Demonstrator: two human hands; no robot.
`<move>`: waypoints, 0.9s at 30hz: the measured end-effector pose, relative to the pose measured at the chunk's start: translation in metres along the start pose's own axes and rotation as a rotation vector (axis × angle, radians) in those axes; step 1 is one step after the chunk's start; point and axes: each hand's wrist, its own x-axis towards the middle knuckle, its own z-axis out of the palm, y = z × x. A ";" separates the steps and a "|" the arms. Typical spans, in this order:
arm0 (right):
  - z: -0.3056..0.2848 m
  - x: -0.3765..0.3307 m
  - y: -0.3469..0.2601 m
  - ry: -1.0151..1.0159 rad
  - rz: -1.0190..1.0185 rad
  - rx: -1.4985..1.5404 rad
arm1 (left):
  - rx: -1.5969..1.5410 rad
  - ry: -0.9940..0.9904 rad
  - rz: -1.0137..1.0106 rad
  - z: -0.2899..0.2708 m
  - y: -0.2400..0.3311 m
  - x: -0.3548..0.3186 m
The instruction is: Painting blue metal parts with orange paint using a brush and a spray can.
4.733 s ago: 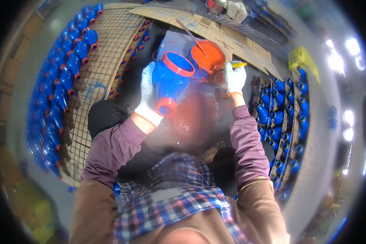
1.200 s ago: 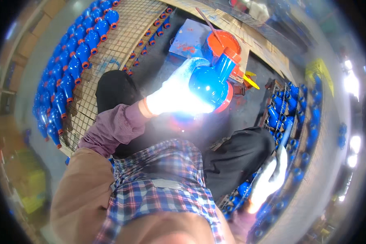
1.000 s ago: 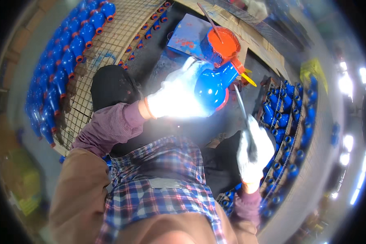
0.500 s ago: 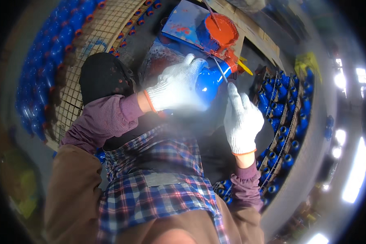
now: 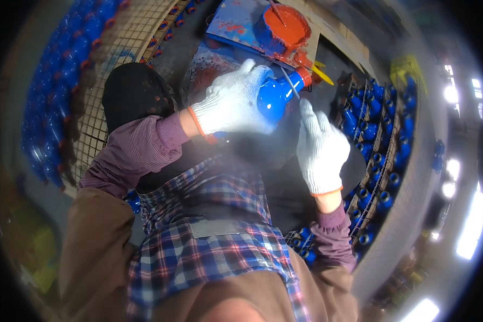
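My left hand [image 5: 233, 104], in a white knit glove, grips a blue valve body with an orange-red flange [image 5: 278, 92] held over my lap. My right hand [image 5: 321, 147], also gloved, holds a thin brush [image 5: 291, 83] whose tip rests against the flange end of the blue part. Just beyond stands a blue bucket of orange paint [image 5: 283, 27] with a stick in it, on a paint-smeared blue board [image 5: 233, 21].
A wire-mesh crate [image 5: 99, 80] with rows of blue parts runs along the left. Another crate of blue parts [image 5: 378, 155] lies on the right. A yellow-handled tool [image 5: 322, 74] lies by the bucket. Wooden planks sit behind it.
My right hand came up from low on the right with the brush and brought it to the blue part's flange. My left hand kept the part held and turned it slightly.
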 end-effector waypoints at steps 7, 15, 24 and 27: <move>-0.001 -0.003 0.003 -0.027 0.013 0.009 | 0.032 0.082 -0.060 -0.001 0.004 0.007; -0.004 0.006 0.001 -0.048 0.041 -0.038 | 0.012 0.007 -0.111 -0.001 0.007 0.006; 0.003 0.007 0.004 -0.063 0.046 -0.042 | 0.058 0.035 0.046 0.001 0.005 0.005; 0.004 0.007 0.005 -0.013 0.009 -0.023 | 0.060 0.037 0.066 0.002 0.004 0.003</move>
